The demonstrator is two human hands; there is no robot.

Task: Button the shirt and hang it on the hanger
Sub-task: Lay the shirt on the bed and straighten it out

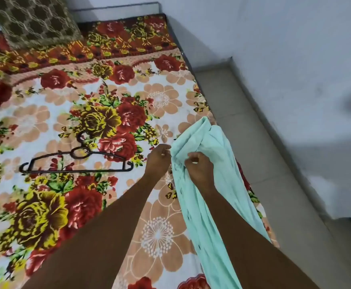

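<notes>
The pale mint-green cotton shirt (208,184) is laid bunched lengthwise along the right edge of the floral-blanketed bed (45,97). Its upper front edge is pinched by the curled fingers of the left hand (159,158), and the fabric just beside that is gripped by the right hand (197,165). The black plastic hanger (76,161) is laid flat left of the shirt, well apart. A brown patterned pillow (35,19) is propped far beyond the shirt.

— What's the shirt like?
— My shirt (208,197) is pale mint green with small dark buttons down the front edge. It lies bunched in a long strip along the right edge of the bed, and its upper part is lifted and gathered.
— And the hanger?
— The hanger (76,161) is dark and thin, lying flat, well left of the shirt, hook pointing away from me.
</notes>
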